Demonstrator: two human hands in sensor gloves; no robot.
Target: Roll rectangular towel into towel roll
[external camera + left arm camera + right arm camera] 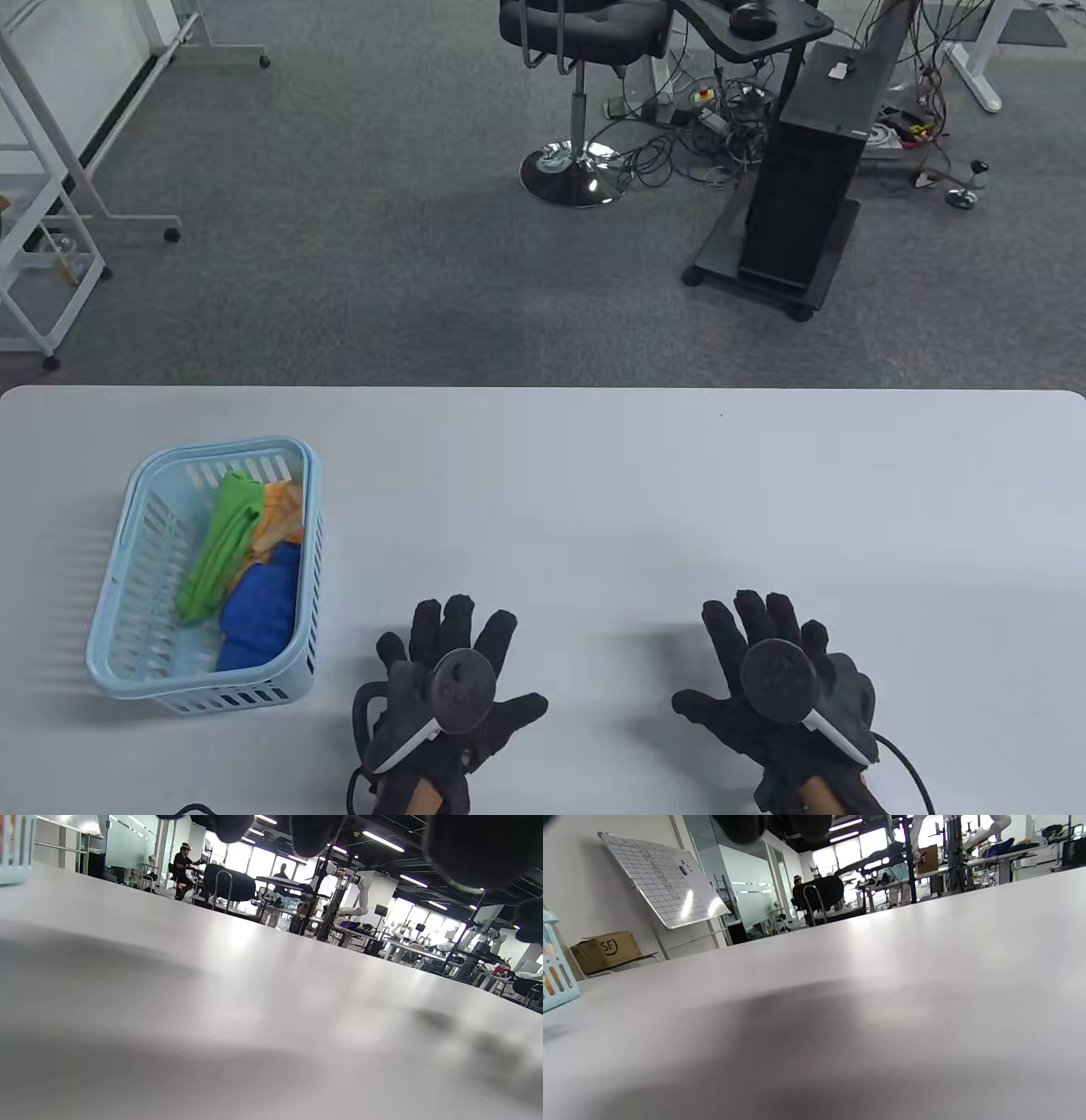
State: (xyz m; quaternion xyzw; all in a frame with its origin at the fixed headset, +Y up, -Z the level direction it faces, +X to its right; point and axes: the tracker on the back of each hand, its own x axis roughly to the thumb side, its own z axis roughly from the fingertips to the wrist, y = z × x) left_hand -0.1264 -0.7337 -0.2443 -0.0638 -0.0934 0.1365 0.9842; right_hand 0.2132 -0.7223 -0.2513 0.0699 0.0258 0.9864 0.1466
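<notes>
Open table ahead of you, one basket (127, 543) standing at the left.

Your left hand (454, 688) and right hand (776, 679) lie spread near the table's (679, 492) near edge, well apart, with bare tabletop between them and beyond to the far edge. The basket, holding green (216, 543), orange (280, 514) and blue (259, 607) towels, sits just left of your left hand; its walls block a low sideways reach.

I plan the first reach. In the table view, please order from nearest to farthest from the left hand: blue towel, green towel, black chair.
1. Blue towel, near end of the basket, left of the left hand.
2. Green towel, deeper in the basket.
3. Black chair, on the floor beyond the table.
</notes>
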